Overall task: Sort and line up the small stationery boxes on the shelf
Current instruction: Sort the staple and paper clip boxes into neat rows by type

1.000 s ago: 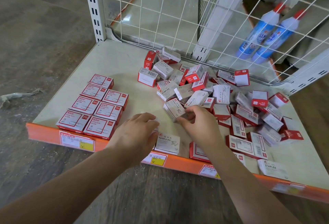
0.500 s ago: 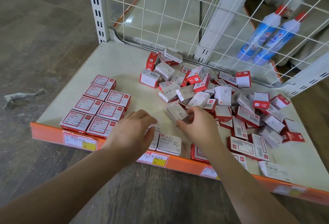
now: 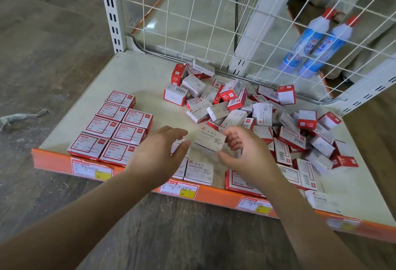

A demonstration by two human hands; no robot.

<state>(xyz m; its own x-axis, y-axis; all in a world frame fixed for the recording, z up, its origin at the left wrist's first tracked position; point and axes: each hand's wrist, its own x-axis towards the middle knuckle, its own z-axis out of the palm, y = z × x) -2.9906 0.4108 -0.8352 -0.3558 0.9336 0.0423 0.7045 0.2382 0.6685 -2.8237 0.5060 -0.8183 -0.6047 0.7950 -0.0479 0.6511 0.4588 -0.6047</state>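
In the head view, a low shelf [image 3: 137, 76] with an orange front lip is seen from above, backed by a white wire grid [image 3: 192, 23]. On its left part, seven red-framed paper-clip boxes [image 3: 120, 128] are laid flat in two neat columns, touching one another, the nearest pair lying against the lip. All the boxes are closed, so their contents cannot be seen; only the printing, "PAPER CLIPS" or "STAPLES", tells what is meant to be inside.

A loose heap of red and white boxes [image 3: 257, 115] is spread over the middle and right of the shelf, some flat, some on edge, some tilted over others. A single staples box [image 3: 321, 200] lies apart near the right front lip.

A white paper-clip box [image 3: 210, 139] is held tilted just above the shelf, between the two hands. It is pinched by the right hand [image 3: 246, 154], whose curled fingers meet its right edge with the thumb below. The left hand [image 3: 158, 151] is held palm down with its fingers loosely extended toward the box's left edge; whether they touch it cannot be told. Below them, another white paper-clip box [image 3: 199, 172] lies flat by the lip.

Behind the grid, two blue and white bottles [image 3: 315, 42] with red caps are seen side by side.
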